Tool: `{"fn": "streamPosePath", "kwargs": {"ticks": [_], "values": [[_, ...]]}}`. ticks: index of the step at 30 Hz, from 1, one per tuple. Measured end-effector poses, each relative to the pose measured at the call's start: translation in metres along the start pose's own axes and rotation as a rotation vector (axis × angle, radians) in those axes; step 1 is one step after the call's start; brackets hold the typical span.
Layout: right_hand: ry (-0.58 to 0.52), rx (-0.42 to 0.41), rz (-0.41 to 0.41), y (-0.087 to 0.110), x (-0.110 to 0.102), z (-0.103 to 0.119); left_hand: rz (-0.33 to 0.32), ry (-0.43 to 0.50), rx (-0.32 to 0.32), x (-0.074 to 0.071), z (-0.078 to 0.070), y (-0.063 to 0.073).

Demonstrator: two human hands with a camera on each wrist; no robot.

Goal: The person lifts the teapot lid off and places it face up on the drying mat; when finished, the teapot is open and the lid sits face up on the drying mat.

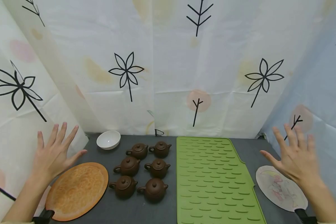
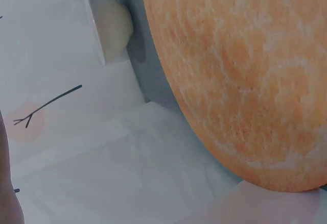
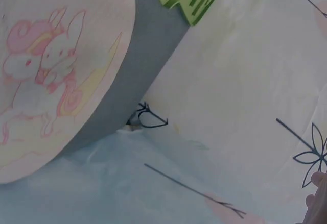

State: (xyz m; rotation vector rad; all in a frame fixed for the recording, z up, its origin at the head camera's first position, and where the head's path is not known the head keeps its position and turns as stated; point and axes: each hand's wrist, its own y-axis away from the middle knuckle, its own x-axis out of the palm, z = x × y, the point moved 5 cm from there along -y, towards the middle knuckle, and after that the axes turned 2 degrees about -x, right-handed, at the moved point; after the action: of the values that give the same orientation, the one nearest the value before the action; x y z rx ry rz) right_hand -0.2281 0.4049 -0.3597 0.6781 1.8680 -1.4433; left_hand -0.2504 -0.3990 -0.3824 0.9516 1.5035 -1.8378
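My left hand [image 1: 54, 154] is raised with spread, straight fingers above the left side of the table, holding nothing. Closest to it is a round, orange-brown mat [image 1: 78, 191] patterned like a flatbread, which fills much of the left wrist view. My right hand [image 1: 298, 158] also hangs in the air with fingers spread, near a round pale mat [image 1: 280, 188] with a pink cartoon drawing. Between the hands, several brown teapots [image 1: 154, 190] stand in two columns, spouts pointing right. A long green ridged mat [image 1: 215, 180] lies to their right.
A white bowl [image 1: 108, 140] sits at the back left of the dark grey table [image 1: 168, 214]. Pale patterned curtains [image 1: 168, 68] hang behind and on both sides. Black straps [image 1: 44, 216] circle the wrists.
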Motion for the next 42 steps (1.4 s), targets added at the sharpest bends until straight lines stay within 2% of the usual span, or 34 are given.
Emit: {"fn": "streamPosePath", "kwargs": {"ticks": [6, 8, 12, 17, 23, 26, 31, 36, 42], "values": [[-0.079, -0.084, -0.163, -0.003, -0.008, 0.026, -0.020, 0.074, -0.011, -0.007, -0.013, 0.004], [-0.120, -0.086, -0.167, -0.003, -0.008, 0.034, -0.032, 0.122, -0.021, -0.010, -0.020, 0.004], [-0.222, -0.074, -0.153, -0.001, -0.003, 0.051, -0.054, 0.278, -0.054, -0.014, -0.035, 0.006], [-0.364, -0.085, -0.207, 0.002, -0.003, 0.083, -0.068, 0.489, -0.077, -0.017, -0.059, 0.012], [-0.559, -0.065, -0.186, 0.003, 0.001, 0.125, -0.134, 0.617, -0.076, -0.023, -0.090, 0.021], [-0.653, -0.065, -0.185, 0.001, 0.002, 0.145, -0.107, 0.662, -0.118, -0.025, -0.104, 0.028], [-0.810, -0.044, -0.157, -0.002, 0.004, 0.175, -0.001, 0.714, -0.201, -0.025, -0.125, 0.040], [-0.948, -0.011, -0.072, -0.004, 0.010, 0.201, 0.062, 0.757, -0.198, -0.026, -0.145, 0.048], [-1.163, 0.006, 0.068, -0.007, 0.021, 0.235, 0.100, 0.853, -0.178, -0.021, -0.173, 0.057]]}}
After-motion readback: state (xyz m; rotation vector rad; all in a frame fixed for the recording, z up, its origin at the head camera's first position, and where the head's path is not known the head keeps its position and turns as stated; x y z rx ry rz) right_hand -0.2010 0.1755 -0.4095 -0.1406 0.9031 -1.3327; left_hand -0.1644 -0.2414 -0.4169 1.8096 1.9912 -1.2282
